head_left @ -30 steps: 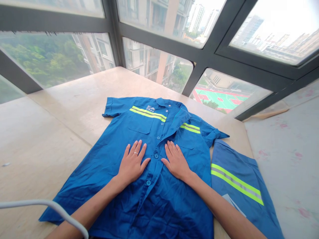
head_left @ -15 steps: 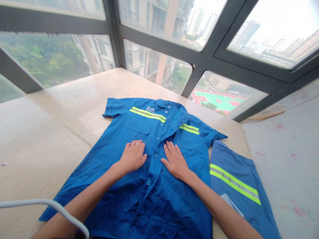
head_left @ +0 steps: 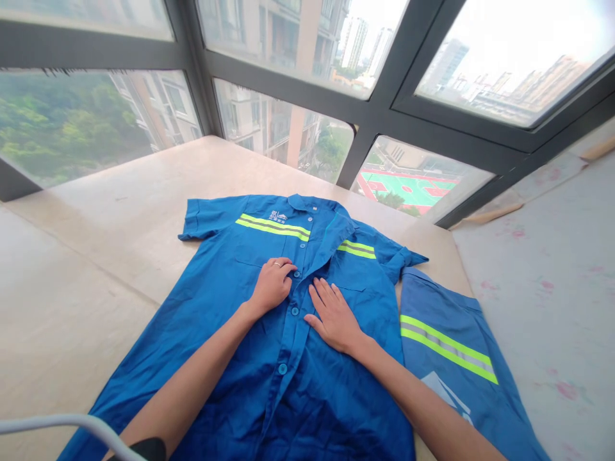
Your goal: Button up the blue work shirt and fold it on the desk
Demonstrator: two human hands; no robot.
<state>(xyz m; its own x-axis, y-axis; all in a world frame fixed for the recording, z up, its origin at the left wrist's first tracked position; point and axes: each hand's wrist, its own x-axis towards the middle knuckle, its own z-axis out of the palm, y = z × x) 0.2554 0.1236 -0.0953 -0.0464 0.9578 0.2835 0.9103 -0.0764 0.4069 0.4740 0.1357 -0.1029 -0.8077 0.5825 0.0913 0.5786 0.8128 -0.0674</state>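
Observation:
A blue short-sleeved work shirt [head_left: 269, 358] with yellow-green reflective stripes lies face up and buttoned on a beige table [head_left: 96, 256]. My left hand [head_left: 272, 283], a ring on one finger, rests on the shirt's chest with its fingers curled, the fingertips at the button placket by an upper button. My right hand [head_left: 333, 314] lies flat on the shirt just right of the placket, fingers stretched out and together.
A second blue garment [head_left: 451, 365] with a reflective stripe lies at the right, partly over the table's edge. Large dark-framed windows [head_left: 375, 109] stand behind the table. A white curved tube [head_left: 57, 424] crosses the lower left corner. A pale stained surface [head_left: 548, 282] lies to the right.
My left hand has slid up the shirt toward the collar, and its fingers went from spread flat to curled at the placket. My right hand stayed nearly in place.

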